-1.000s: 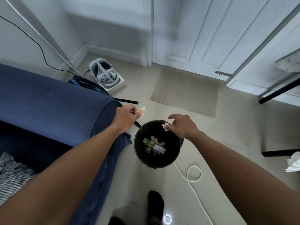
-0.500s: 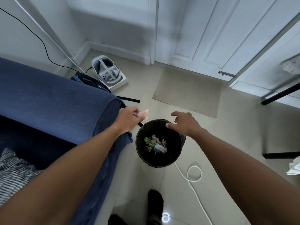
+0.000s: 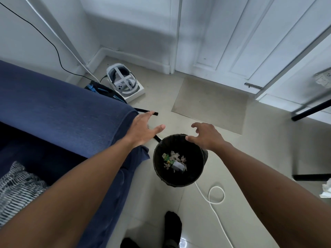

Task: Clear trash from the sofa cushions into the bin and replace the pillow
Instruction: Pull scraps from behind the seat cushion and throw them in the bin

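A round black bin (image 3: 200, 156) stands on the tiled floor beside the blue sofa (image 3: 62, 113). Crumpled paper scraps and a green wrapper (image 3: 174, 161) lie at its bottom. My left hand (image 3: 143, 129) hovers over the end of the sofa arm, just left of the bin, fingers spread and empty. Over the bin's far right rim my right hand (image 3: 206, 135) is held with fingers apart, holding nothing. A black-and-white patterned pillow (image 3: 16, 188) lies on the sofa seat at the lower left, partly hidden by my left forearm.
A white headset in an open box (image 3: 123, 83) and a dark bag (image 3: 102, 89) sit behind the sofa arm. A beige mat (image 3: 211, 102) lies before white doors. A white cable (image 3: 215, 196) loops on the floor by the bin. Crumpled white paper (image 3: 326, 188) shows at right.
My left hand held a small pale scrap pinched at the bin's rim; now it is open and empty. The right hand let go of a white bit earlier and spread its fingers.
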`<state>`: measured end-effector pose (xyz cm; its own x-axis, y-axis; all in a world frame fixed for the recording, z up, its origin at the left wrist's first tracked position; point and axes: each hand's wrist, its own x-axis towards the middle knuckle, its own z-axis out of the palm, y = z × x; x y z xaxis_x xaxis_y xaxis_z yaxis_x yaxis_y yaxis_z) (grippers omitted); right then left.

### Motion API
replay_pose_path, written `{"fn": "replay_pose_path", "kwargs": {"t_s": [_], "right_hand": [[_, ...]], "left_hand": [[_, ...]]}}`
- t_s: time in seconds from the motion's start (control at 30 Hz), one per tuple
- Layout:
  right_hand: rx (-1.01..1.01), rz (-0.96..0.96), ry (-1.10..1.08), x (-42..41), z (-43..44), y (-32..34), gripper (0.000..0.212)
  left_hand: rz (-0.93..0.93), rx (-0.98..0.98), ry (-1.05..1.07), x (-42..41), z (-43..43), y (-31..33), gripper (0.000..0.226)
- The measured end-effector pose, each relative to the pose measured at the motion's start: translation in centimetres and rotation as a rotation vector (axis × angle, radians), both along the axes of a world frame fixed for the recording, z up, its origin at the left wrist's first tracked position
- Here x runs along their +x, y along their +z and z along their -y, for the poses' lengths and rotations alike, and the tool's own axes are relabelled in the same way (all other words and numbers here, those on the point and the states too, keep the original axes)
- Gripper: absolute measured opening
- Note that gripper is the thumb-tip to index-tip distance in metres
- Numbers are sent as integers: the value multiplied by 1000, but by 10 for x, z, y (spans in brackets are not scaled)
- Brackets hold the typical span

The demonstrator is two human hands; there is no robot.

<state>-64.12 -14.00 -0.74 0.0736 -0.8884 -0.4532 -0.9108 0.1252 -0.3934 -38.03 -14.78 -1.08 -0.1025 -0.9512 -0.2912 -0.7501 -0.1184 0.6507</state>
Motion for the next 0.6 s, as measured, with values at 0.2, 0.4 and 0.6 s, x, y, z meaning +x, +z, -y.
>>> {"fn": "replay_pose_path", "kwargs": {"t_s": [0.2, 0.4, 0.6], "right_hand": [[-55, -51, 38, 18, 11, 28, 74], [-131, -69, 88, 56, 29, 66, 79], [-184, -52, 161, 111, 45, 98, 82]], "left_hand": [[-43, -68, 23, 15, 2, 23, 80], [-75, -148, 55, 38, 1, 61, 74], [-37, -191, 175, 96, -8, 89, 73]]}}
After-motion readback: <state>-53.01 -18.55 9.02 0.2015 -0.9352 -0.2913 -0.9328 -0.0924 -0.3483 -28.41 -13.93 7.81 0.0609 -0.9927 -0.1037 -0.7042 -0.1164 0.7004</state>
